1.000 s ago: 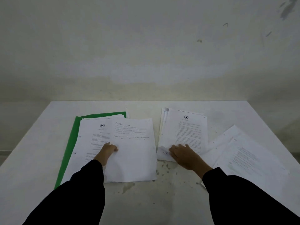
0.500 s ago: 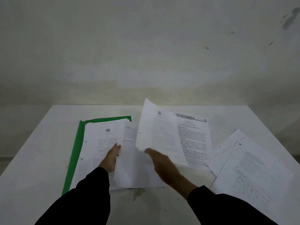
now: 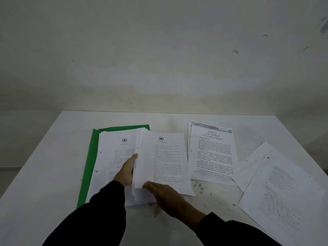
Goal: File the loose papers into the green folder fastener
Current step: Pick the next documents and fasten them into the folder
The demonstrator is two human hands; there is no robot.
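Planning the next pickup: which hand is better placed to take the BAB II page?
Right. The right hand rests at the near edge of the overlapping star-headed sheet, beside the BAB II page. The left hand lies at that sheet's left edge, over the green folder, farther off.

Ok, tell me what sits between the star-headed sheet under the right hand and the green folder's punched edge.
The left hand lies on the folder's stack, right against that sheet's left edge, in its path toward the green folder spine. The stack itself covers the fastener, which is not visible. Nothing else stands between.
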